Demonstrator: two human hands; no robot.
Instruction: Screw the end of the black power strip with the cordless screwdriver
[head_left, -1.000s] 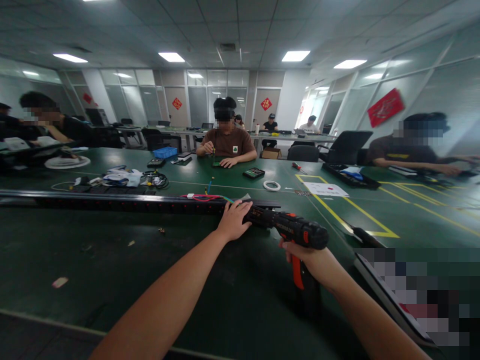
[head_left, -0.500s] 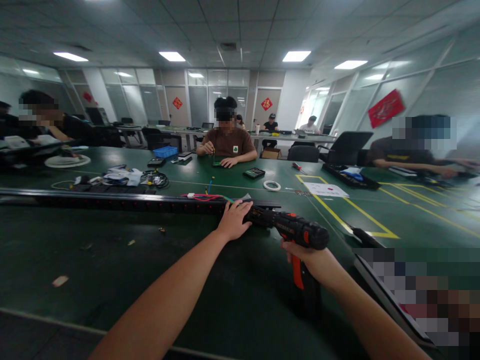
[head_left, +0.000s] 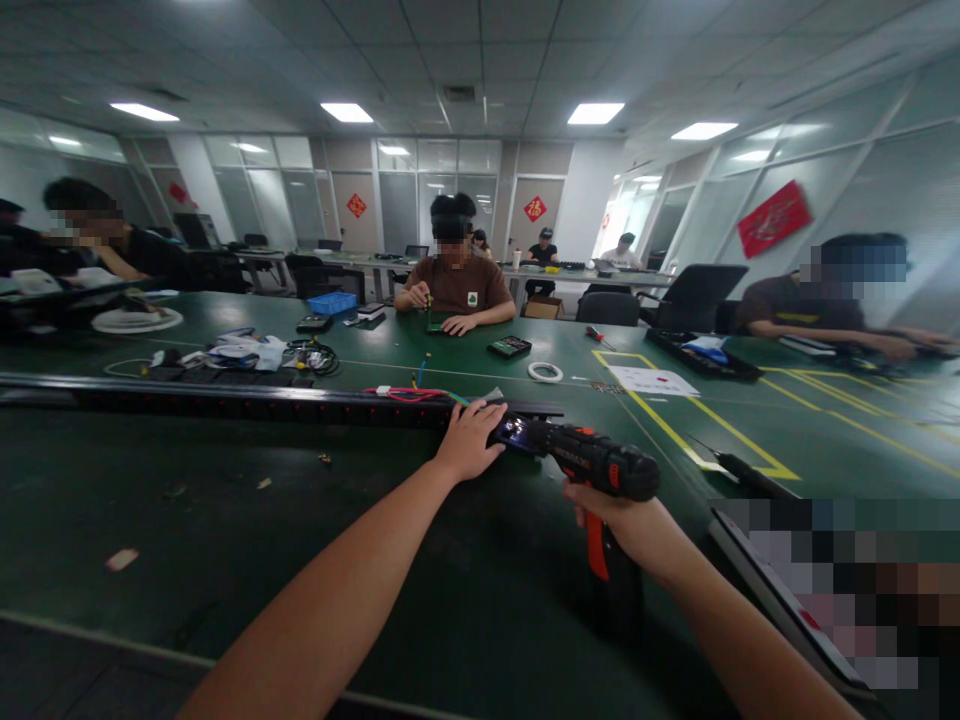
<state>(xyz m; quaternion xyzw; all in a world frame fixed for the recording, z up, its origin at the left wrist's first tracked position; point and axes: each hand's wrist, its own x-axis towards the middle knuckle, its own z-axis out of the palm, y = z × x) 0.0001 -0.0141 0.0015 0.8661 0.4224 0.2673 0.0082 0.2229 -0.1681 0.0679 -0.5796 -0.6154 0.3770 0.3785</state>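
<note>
A long black bar [head_left: 315, 403] lies across the table, with pink, red and green wires [head_left: 409, 393] along its right part. Over the bar's right end, my left hand [head_left: 469, 440] grips it, thumb on the near side and fingers across the top. My right hand [head_left: 611, 505] is wrapped round the handle of a black-and-orange cordless drill [head_left: 600, 460]. The drill lies level and points left, its nose close to the bar's end, just right of my left fingers. A light shines on that end of the bar. The bit's exact contact is hidden.
Beyond the bar are tangled cables [head_left: 311, 357], a white ring-shaped roll [head_left: 544, 372] and a paper sheet [head_left: 652, 380]. A person [head_left: 457, 280] works opposite. At right lies a black-handled tool with a thin tip [head_left: 750, 473]. Small scraps [head_left: 122, 558] dot the near table.
Light now falls on the bar's end at the drill's nose, which was dark before. Both my hands and the drill have stayed nearly in place. The thin-tipped tool at right has shifted slightly.
</note>
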